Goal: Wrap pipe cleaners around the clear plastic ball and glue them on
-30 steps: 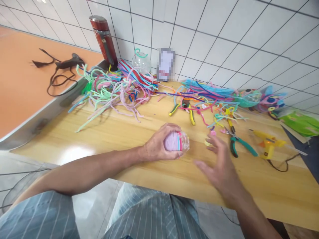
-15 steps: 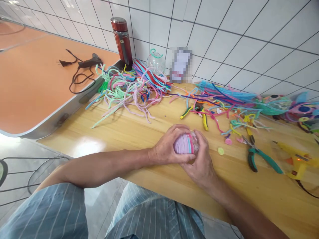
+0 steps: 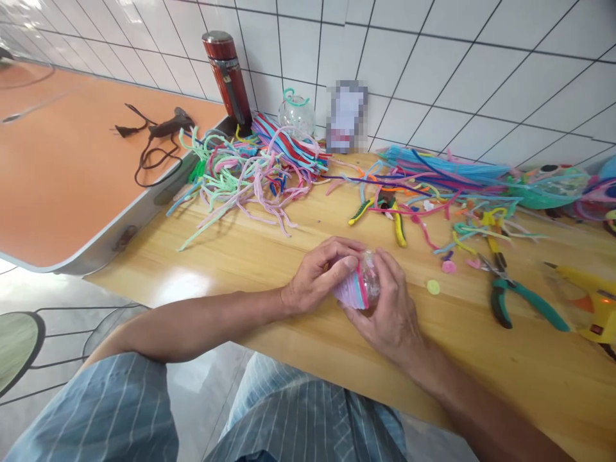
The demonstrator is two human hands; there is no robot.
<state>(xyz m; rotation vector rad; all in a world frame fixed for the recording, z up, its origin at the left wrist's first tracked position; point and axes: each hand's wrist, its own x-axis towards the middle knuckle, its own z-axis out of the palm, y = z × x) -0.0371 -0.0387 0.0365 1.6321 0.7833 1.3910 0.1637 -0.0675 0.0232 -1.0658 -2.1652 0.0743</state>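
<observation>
Between my two hands, over the front part of the wooden table, is a clear plastic ball partly wrapped in pipe cleaners. The wrapped side is lilac, with light blue and hot pink bands beside the bare clear part. My left hand is closed round the lilac side, its thumb lying across the top. My right hand curls round the clear end, fingers over the far side and thumb underneath. My fingers hide parts of the ball.
Loose pipe cleaners heap at the back left near a red thermos. Yellow-green pliers, teal-handled pliers and a yellow glue gun lie to the right. A phone leans on the tiled wall. An orange table adjoins at left.
The ball has turned and tilted in my hands, showing more of its clear end. My left thumb has moved from below the ball to its upper side. The view has shifted slightly.
</observation>
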